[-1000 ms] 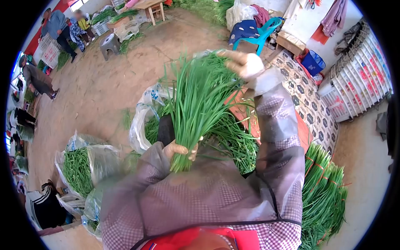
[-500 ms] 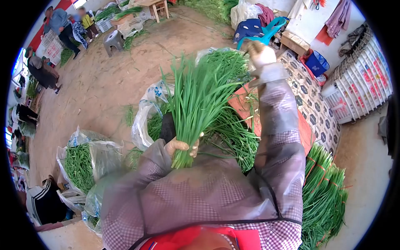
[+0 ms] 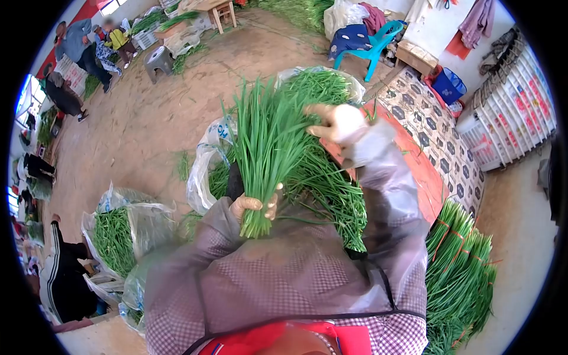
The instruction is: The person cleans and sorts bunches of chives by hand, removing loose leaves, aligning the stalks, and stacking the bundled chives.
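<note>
My left hand [image 3: 246, 206], in a pale glove, is wrapped round the base of a bunch of green garlic chives [image 3: 265, 148], whose leaves fan upward. Beside the leaf tips, at their right, my gloved right hand [image 3: 340, 124] is slightly blurred. Its thumb and forefinger are apart, pointing left, with nothing visible between them. Loose chives [image 3: 340, 198] lie in a heap over my lap, below the right hand. Behind the bunch, more chives [image 3: 319, 86] fill an open plastic bag.
Tied chive bundles [image 3: 458, 266] are stacked at my right, by a reddish board [image 3: 423, 171]. Bags of chives [image 3: 113, 239] stand on the left. Farther off are a turquoise chair [image 3: 374, 50], a grey stool [image 3: 158, 62], white crates [image 3: 509, 112] and several people.
My right hand has come down and left from above the chair side to the bunch's leaf tips. The left hand keeps hold of the chives, nearly unmoved.
</note>
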A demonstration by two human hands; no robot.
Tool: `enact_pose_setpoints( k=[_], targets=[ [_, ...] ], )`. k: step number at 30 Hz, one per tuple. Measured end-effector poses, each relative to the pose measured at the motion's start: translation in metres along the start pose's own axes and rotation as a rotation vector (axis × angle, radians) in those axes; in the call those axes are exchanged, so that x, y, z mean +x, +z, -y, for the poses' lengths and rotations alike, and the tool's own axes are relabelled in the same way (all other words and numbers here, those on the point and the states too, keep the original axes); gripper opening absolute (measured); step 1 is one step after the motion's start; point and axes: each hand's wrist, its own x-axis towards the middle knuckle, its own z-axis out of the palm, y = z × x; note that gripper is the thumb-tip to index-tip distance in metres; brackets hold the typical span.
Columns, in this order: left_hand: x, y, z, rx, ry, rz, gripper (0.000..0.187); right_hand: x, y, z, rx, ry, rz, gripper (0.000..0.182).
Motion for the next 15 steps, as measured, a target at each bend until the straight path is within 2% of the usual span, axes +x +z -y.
enact_pose_setpoints(
  k=[2,3,4,6,7,8,10,11,12,14,15],
  targets=[
    [-0.001,0.003,0.002,0.041,0.002,-0.017,0.073,0.012,0.031,-0.014,-0.090,-0.045,-0.039,0.030],
    [-0.001,0.003,0.003,0.079,0.009,-0.033,0.075,0.020,0.046,-0.036,0.053,-0.206,-0.267,0.027],
    [0.000,0.004,0.003,0.081,0.014,-0.033,0.075,0.026,0.042,-0.040,0.218,-0.141,-0.396,0.023],
    [-0.003,0.004,0.006,0.078,0.033,-0.028,0.075,0.030,0.027,-0.042,0.682,0.272,-0.401,0.018],
    [-0.003,0.005,0.005,0.088,0.025,-0.037,0.075,0.027,0.013,-0.039,0.599,0.254,-0.315,0.018],
    [-0.003,0.005,0.004,0.089,0.026,-0.036,0.075,0.028,0.011,-0.036,0.598,0.253,-0.316,0.018],
    [-0.002,0.006,0.003,0.084,0.015,-0.043,0.075,0.028,0.011,-0.023,0.207,-0.425,-0.386,0.027],
    [-0.002,0.006,0.004,0.084,0.012,-0.042,0.075,0.024,0.010,-0.016,0.096,-0.357,-0.184,0.038],
    [-0.002,0.005,0.004,0.085,0.004,-0.039,0.075,0.025,0.002,0.007,-0.188,-0.100,0.058,0.033],
    [-0.003,0.005,0.005,0.086,-0.013,-0.039,0.075,0.034,0.014,0.004,-0.201,0.015,0.038,0.026],
    [-0.002,0.005,0.005,0.095,-0.018,-0.023,0.075,0.046,0.020,-0.019,-0.330,-0.022,-0.083,0.023]
  ],
)
